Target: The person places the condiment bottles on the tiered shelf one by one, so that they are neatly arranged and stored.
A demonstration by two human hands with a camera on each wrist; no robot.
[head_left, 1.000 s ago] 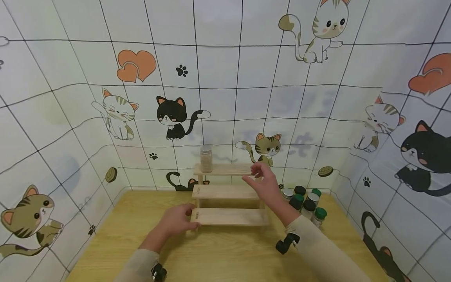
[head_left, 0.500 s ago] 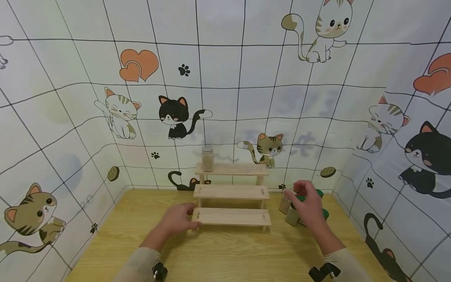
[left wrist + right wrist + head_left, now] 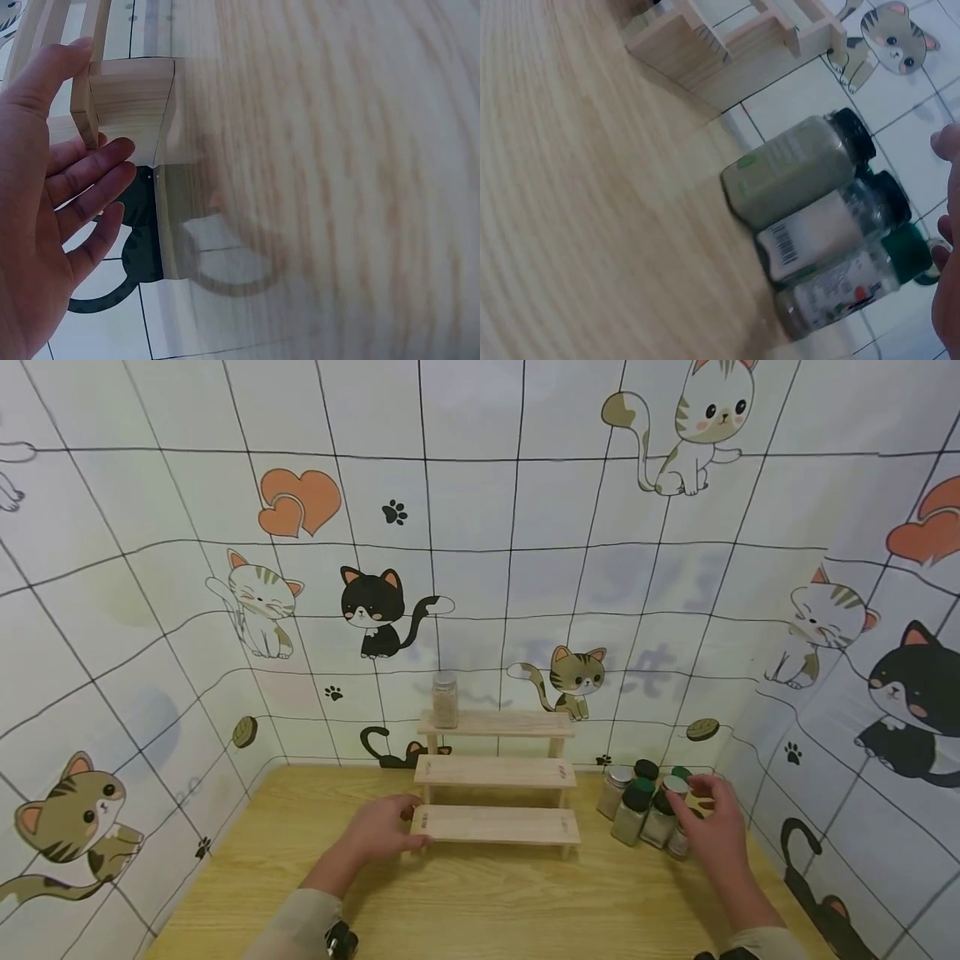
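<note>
A three-tier wooden step rack (image 3: 495,822) stands on the table. My left hand (image 3: 378,827) holds the left end of its lowest board; in the left wrist view the thumb lies over the board end (image 3: 84,105) and the other fingers spread below it. One clear spice jar (image 3: 445,702) with pale contents stands on the top tier, at left. My right hand (image 3: 716,827) is at the jar cluster, thumb and fingers apart beside a silver-lidded jar (image 3: 675,785). Whether they touch the lid is not clear. The right wrist view shows only fingertips (image 3: 945,142) at its edge.
Right of the rack several jars stand close together, including a green-lidded jar (image 3: 632,814), a silver-lidded jar (image 3: 617,789) and a black-lidded jar (image 3: 802,169). A cat-printed cloth (image 3: 480,568) surrounds the wooden table (image 3: 480,902) at the back and sides.
My right hand has moved from the rack's top tier rightward over the jars to their far right side. My left hand stays at the lowest board. The view has shifted slightly.
</note>
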